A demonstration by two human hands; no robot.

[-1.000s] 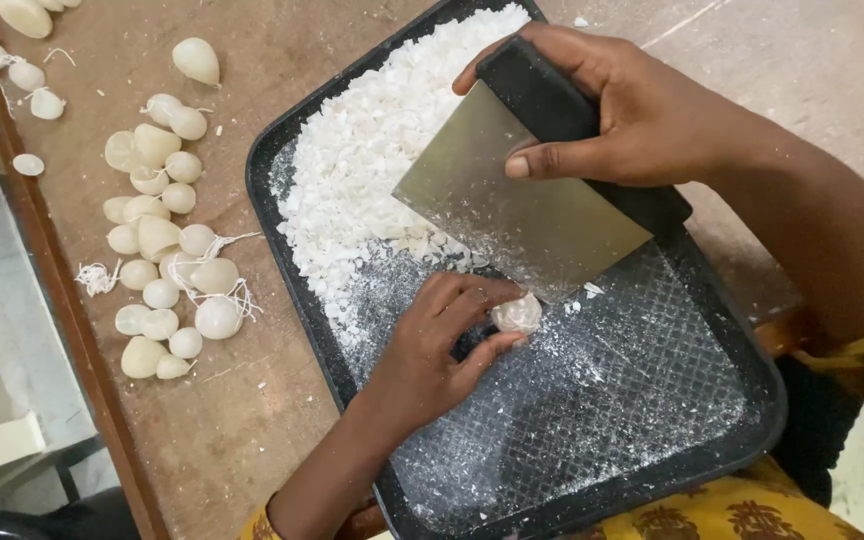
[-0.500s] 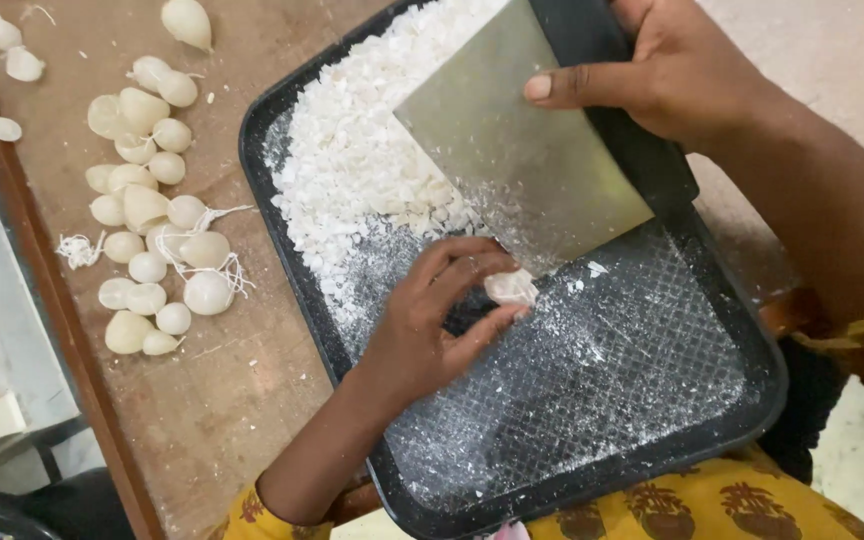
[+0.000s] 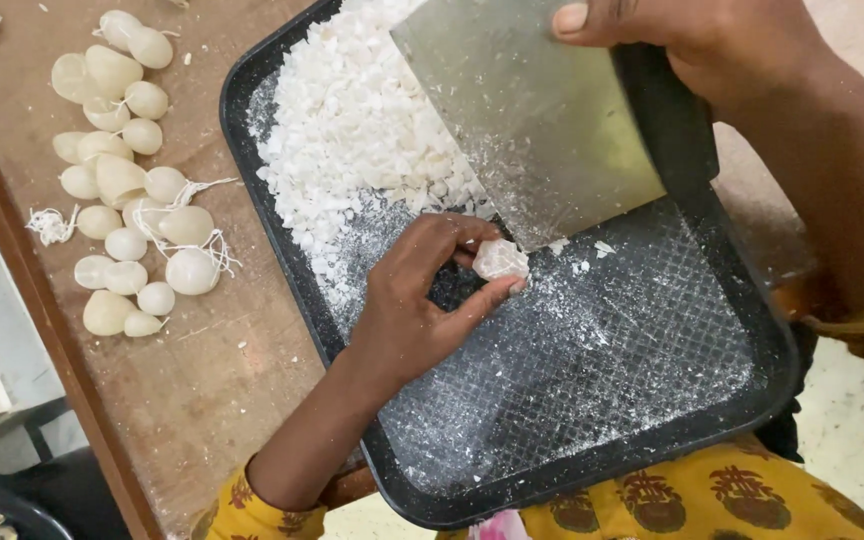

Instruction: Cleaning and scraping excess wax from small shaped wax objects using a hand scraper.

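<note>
A white waxy lump [image 3: 500, 259] is pinched by the left hand [image 3: 422, 305] inside the black tray [image 3: 592, 470]. At one o'clock, a steel scraper blade [image 3: 532, 130] is clamped by the right hand [image 3: 712, 45].

your left hand [image 3: 417, 310] pinches a small white lump [image 3: 500, 260] over the black tray [image 3: 722, 420]; your right hand [image 3: 697, 40] holds the metal scraper blade [image 3: 532, 120] tilted against the pile of white chips [image 3: 352, 130]. pale round pieces [image 3: 127, 190] lie on the wooden table [image 3: 212, 370].

One black tray [image 3: 282, 240], one metal scraper blade [image 3: 542, 130], one held white lump [image 3: 500, 260], roughly twenty pale waxy pieces [image 3: 122, 215] on the table.
</note>
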